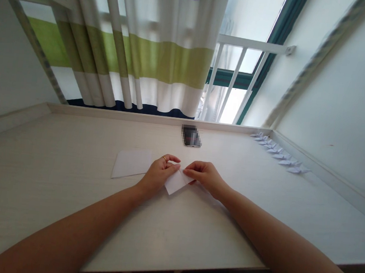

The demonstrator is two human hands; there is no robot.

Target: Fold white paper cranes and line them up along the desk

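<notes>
A small folded piece of white paper (175, 184) is held between my two hands, tilted with one corner pointing toward me. My left hand (158, 171), with a ring on one finger, pinches its upper left edge between thumb and fingers. At the paper's upper right side, my right hand (205, 176) grips it with thumb and forefinger. The fingertips of both hands nearly meet at the top of the paper. Part of the paper is hidden behind my fingers. Flat on the table beside my left hand lies a white paper sheet (130, 164).
A dark phone-like object (191, 136), blurred out, lies near the back of the pale table (51, 175). Several folded white paper figures (281, 156) stand in a row along the right edge. Beyond the raised rear ledge hang a striped curtain (167, 61) and a white window railing (226, 89).
</notes>
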